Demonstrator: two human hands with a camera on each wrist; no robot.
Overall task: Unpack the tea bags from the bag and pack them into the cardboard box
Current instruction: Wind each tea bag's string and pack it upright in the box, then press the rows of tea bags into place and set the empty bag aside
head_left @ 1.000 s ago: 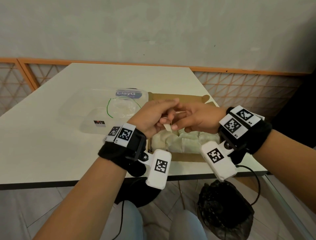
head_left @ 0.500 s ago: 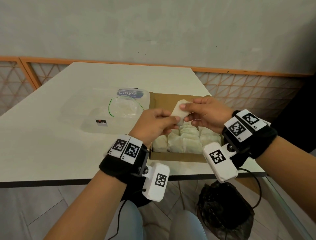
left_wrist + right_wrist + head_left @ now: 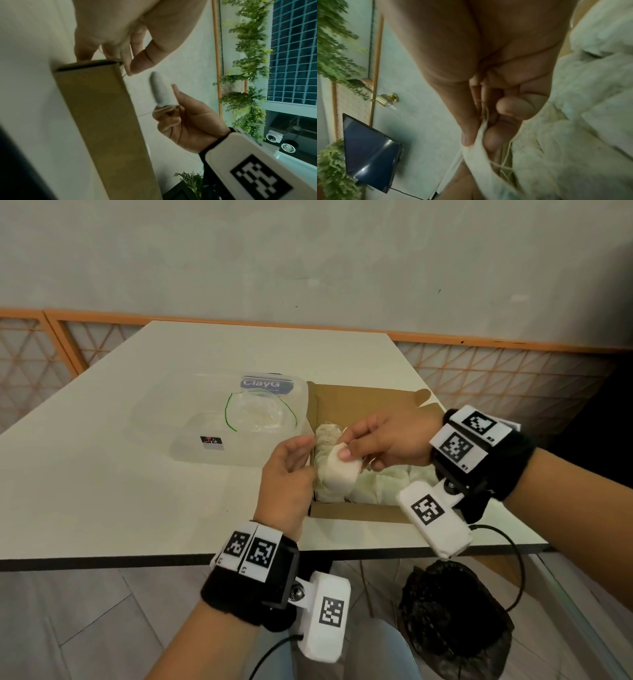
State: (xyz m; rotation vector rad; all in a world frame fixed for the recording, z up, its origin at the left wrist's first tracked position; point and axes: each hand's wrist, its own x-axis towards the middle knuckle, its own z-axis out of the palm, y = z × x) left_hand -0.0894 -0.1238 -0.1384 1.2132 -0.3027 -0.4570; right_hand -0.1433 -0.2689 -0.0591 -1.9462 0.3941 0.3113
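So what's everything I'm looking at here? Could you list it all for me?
table: one, white, under everything
cardboard box: one, brown, open, right side of table
tea bags in box: several, cream, packed in rows; exact count unclear
held tea bag: one, white, above the box
clear plastic bag: one, transparent, left of box
dark bag: one, black, on floor
right hand: pinches the held tea bag
left hand: by the box's left wall, pinching a thin string

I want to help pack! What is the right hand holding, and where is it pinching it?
The right hand pinches a tea bag by its top edge.
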